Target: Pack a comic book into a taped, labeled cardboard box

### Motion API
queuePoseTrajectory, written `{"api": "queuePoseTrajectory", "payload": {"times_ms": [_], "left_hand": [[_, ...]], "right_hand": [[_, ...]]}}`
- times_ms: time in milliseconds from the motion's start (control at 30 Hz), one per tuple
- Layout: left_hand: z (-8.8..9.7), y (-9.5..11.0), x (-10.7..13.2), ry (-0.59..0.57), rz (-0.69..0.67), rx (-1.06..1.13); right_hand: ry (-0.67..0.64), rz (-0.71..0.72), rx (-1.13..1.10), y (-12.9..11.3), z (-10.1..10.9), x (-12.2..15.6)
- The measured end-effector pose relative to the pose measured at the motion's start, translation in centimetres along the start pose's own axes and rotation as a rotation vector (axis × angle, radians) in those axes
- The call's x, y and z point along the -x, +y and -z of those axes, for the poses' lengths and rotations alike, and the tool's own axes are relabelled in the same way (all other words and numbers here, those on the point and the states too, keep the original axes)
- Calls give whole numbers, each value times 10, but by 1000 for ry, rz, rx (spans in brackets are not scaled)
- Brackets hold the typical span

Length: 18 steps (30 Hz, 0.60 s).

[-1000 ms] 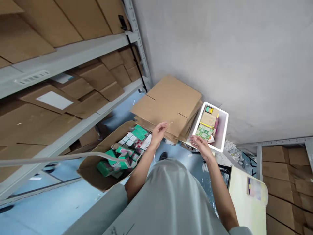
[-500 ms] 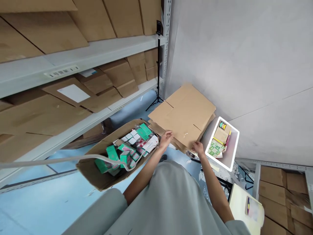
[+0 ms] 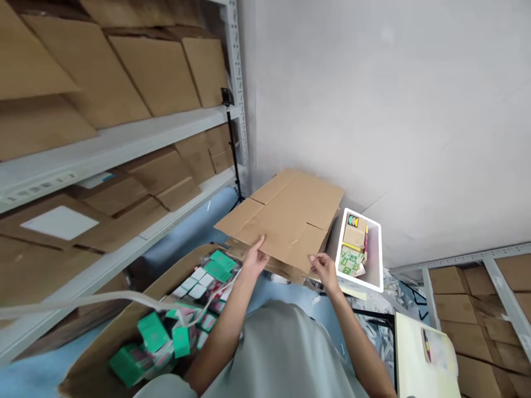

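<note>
My left hand [image 3: 256,260] and right hand [image 3: 324,271] pinched the near edge of a cardboard sheet [image 3: 286,215], unopened above its stack [image 3: 284,268].

This looks like a stockroom or a corner of a small warehouse. A grey metal rack [image 3: 166,127] with perforated uprights runs along one side, its shelves packed with plain brown cartons [image 3: 149,72], and a printed label [image 3: 37,187] is fixed to a shelf edge. Across the room a second rack [image 3: 504,290] holds more cartons. Flattened cartons [image 3: 286,213] lie in a stack near the bare grey wall [image 3: 373,99], and an open carton [image 3: 95,370] on the near side brims with small green product boxes [image 3: 153,331]. The floor [image 3: 274,298] is plain blue.
</note>
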<state>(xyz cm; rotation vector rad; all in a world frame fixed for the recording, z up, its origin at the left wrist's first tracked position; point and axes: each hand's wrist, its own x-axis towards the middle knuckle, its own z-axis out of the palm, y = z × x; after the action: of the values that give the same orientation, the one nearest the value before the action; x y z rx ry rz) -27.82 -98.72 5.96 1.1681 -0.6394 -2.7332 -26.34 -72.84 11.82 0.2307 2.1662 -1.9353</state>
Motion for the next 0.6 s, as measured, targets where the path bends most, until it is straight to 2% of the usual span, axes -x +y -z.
{"api": "queuePoseTrajectory", "payload": {"times_ms": [133, 200, 300, 433, 600], "left_hand": [[-26, 16, 15, -53, 76, 102], [-40, 16, 22, -98, 139, 64], [-63, 5, 30, -141, 225, -47], [-90, -31, 36, -260, 244, -254], [-122, -105, 59, -546, 324, -500]], "right_hand": [[55, 57, -116, -17, 4, 20], [89, 77, -182, -23, 17, 32], [181, 91, -250, -28, 46, 55], [360, 90, -259, -23, 95, 94], [591, 13, -290, 5, 141, 154]]}}
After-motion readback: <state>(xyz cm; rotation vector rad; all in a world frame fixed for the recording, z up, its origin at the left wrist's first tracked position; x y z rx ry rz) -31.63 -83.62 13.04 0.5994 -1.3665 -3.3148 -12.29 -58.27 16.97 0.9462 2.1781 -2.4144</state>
